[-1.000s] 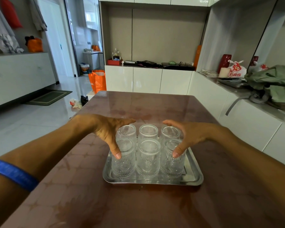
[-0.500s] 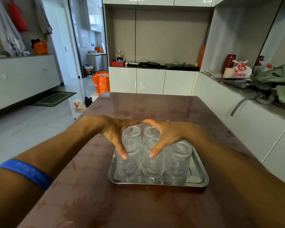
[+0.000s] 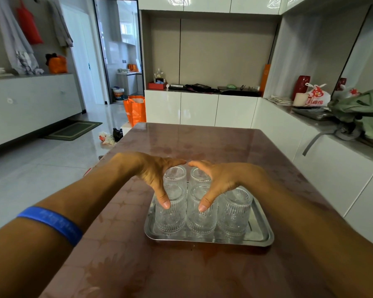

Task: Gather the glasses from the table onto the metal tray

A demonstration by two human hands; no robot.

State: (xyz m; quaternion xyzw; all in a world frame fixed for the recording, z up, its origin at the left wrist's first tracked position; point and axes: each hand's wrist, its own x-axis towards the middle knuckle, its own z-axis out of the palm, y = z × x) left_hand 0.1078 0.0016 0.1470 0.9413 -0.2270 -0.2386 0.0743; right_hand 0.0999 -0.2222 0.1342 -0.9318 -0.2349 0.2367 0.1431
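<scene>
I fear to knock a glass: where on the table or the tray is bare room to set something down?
Bare table lies beyond the tray up to the far edge, and in front of it. The tray's right end has a narrow free strip. Crowded: the glasses, packed together, mostly under the left hand and right hand.

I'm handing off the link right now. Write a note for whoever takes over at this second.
Left hand: clasps the left pair of glasses, thumb in front, fingers behind.
Right hand: clasps the middle pair the same way.
Glasses: five are visible, all standing on the tray. The spot behind the right hand is hidden.
Done: no glass shows on the bare table, so the gathering looks finished.
Left: probably just square up the rows and let go.
</scene>
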